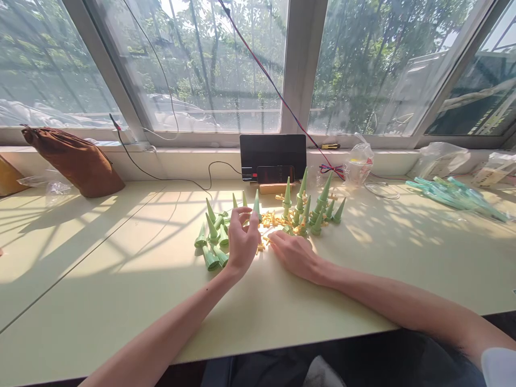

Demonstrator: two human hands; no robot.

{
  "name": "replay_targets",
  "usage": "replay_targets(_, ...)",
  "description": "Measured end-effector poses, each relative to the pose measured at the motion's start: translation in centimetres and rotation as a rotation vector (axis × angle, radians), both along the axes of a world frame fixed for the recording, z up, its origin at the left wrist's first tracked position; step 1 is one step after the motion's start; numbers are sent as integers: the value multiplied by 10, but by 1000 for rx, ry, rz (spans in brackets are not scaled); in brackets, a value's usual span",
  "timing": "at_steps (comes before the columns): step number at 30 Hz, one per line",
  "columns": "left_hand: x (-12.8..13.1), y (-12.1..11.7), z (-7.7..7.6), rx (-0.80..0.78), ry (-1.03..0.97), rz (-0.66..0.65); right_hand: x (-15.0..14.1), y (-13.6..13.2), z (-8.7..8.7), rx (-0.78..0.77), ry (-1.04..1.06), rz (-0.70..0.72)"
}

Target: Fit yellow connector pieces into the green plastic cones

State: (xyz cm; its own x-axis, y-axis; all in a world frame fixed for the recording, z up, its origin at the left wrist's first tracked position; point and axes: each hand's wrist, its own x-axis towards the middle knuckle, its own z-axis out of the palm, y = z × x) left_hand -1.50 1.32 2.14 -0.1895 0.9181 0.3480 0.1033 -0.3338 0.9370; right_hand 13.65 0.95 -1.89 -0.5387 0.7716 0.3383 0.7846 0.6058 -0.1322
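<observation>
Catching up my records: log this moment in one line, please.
left hand: holding green cone, tip up; right hand: at yellow pieces; other green cones: left and right of pieces; dark screen: behind, near window

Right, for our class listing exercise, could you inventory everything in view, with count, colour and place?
Table: one, pale, foreground
Green cones: many, green, centre
Yellow pieces: many, yellow, among the cones
Window frames: several, grey, back
Trees: several, green, outside
Screen: one, black, back centre
Phone: one, black, before the screen
Stand: one, tan, under the phone
Drawstring bag: one, brown, back left
Unclear item: one, ochre, left edge
Plastic bags: several, clear, back
Strips: several, teal, right
Cables: several, mixed colours, back
Small item: one, yellow and black, back
Sleeve: one, white, lower right
Forearms: two, foreground
Left hand: one, by an upright cone
Right hand: one, beside yellow pieces
</observation>
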Motion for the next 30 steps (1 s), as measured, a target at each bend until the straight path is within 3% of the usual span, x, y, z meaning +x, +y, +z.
replay_targets(10,6,-2,-11,-52,44,-165,1,5,-7,34,-51,46)
replay_targets(21,3,-1,-11,-47,116,-199,0,6,-5,-23,-38,3)
replay_targets(30,2,3,-17,-64,143,-127,2,5,-7,-17,-16,23)
